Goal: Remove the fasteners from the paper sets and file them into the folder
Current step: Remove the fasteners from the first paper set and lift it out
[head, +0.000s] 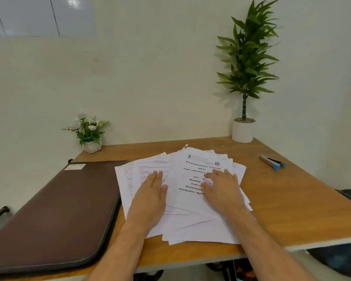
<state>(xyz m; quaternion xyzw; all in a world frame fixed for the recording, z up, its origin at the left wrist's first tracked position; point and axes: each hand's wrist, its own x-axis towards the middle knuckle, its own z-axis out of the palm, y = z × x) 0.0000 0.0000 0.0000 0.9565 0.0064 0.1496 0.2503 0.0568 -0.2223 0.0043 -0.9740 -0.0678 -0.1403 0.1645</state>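
Papers [190, 199] between folder [55, 209], staple remover [272, 162]

One head-worn wide-angle view, looking forward and down across the wooden desk [292, 209] toward the pale wall [150, 78]. It sits close over the near edge, both forearms reaching in from below; straight lines bow at the frame's edges.

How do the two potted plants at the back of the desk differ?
The tall plant has long green leaves on a bare stem in a round white pot, at the far right corner. The flower plant is short, with white blooms, at the far left. Both have white pots.
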